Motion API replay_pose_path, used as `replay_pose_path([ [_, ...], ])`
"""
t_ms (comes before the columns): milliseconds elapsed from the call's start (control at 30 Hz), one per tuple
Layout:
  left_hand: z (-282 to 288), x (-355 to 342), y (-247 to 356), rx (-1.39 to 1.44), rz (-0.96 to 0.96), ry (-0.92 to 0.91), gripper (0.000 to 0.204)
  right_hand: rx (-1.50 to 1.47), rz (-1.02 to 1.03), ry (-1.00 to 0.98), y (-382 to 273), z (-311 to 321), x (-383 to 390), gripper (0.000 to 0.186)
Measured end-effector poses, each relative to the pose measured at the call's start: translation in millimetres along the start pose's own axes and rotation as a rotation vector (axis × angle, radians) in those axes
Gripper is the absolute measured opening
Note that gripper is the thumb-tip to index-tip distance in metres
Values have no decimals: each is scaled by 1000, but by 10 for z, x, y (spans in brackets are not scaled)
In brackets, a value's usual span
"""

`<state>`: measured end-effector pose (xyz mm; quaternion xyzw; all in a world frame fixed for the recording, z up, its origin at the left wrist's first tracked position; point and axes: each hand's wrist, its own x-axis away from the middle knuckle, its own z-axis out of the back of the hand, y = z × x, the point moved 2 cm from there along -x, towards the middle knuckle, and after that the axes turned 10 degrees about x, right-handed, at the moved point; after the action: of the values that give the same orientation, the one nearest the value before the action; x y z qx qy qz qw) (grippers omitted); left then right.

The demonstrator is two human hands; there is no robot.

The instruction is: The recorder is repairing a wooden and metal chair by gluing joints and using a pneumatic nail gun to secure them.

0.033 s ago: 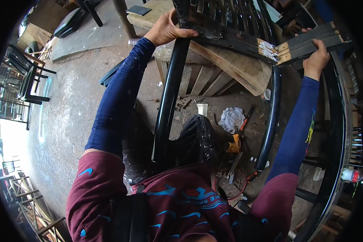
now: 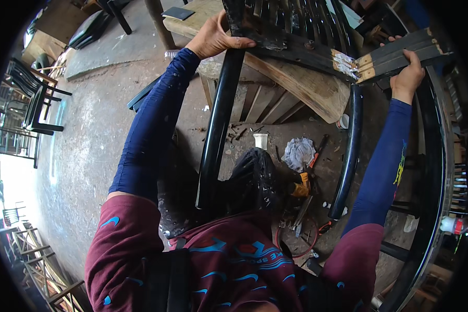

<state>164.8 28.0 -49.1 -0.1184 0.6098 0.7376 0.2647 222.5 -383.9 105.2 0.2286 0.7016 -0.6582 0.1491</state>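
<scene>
L hand [image 2: 211,39] has fingers bent round black chair frame [image 2: 320,58] by wood surface [image 2: 317,96]; R hand [image 2: 408,78] has fingers wrapped on black board [image 2: 398,56], R of surface. Best line up pale ends [image 2: 366,66] w/ care.

Floor [image 2: 88,140]: bare grey concrete, stained and scuffed, with a paler slab [image 2: 106,54] of ragged edge toward the upper left. Light: strong daylight from a bright opening [image 2: 5,179] at the left rim, washing out the nearby floor; a pale streak [image 2: 56,143] shows on the concrete. Furniture: dark chairs [image 2: 38,110] along the left, bare wooden frames [image 2: 41,249] at lower left, dark pads [image 2: 90,32] and a brown panel [image 2: 60,23] at upper left. Right rim: shadowed, details indistinct.
</scene>
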Motion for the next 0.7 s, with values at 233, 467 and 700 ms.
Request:
replay_pose_path([
  [233, -44, -14, 37, 332, 102, -12, 55, -153, 17, -142, 103, 135, -27, 41],
  [467, -101, -67, 193, 471, 32, 0, 85, -28, 146, 1, 109, 136, 2, 44],
  [700, -107, -119, 222, 157, -54, 61, 82, -75, 131, 38, 106, 60, 28, 26],
])
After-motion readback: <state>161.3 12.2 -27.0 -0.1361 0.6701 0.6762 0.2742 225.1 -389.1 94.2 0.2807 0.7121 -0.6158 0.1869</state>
